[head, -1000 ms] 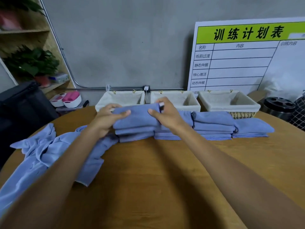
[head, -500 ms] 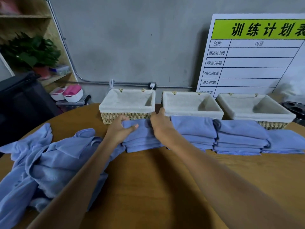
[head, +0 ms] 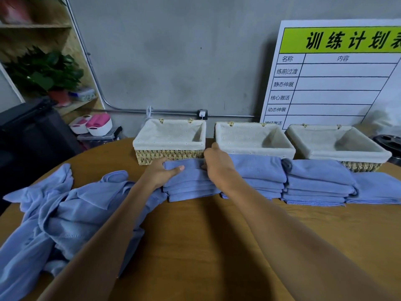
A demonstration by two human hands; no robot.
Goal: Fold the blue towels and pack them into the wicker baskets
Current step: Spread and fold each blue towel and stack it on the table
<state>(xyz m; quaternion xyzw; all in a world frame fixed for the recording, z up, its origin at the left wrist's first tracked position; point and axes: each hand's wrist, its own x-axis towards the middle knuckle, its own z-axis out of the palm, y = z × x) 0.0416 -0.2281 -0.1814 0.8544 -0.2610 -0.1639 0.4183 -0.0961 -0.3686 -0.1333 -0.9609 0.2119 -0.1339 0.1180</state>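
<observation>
A stack of folded blue towels [head: 191,185] sits on the round wooden table in front of the left wicker basket [head: 169,156]. My left hand [head: 159,173] grips the stack's left side, thumb on top. My right hand [head: 217,165] presses on its right end. More folded towel stacks lie to the right: one [head: 260,172] before the middle basket [head: 253,148], another [head: 316,181] before the right basket [head: 355,157], and a low one [head: 375,190] at the far right. All three baskets have white liners and hold nothing. A heap of unfolded blue towels [head: 54,220] lies at the left.
A white chart board [head: 334,83] leans on the grey wall behind the baskets. A shelf with a potted plant [head: 43,72] and pink-and-white tubs [head: 95,126] stands at the back left, beside a black case [head: 28,135]. A dark round object [head: 388,142] sits at the far right.
The folded towel held up in both hands a second ago has come down onto the left stack. Both hands now rest on that stack. The view has moved closer to the baskets.
</observation>
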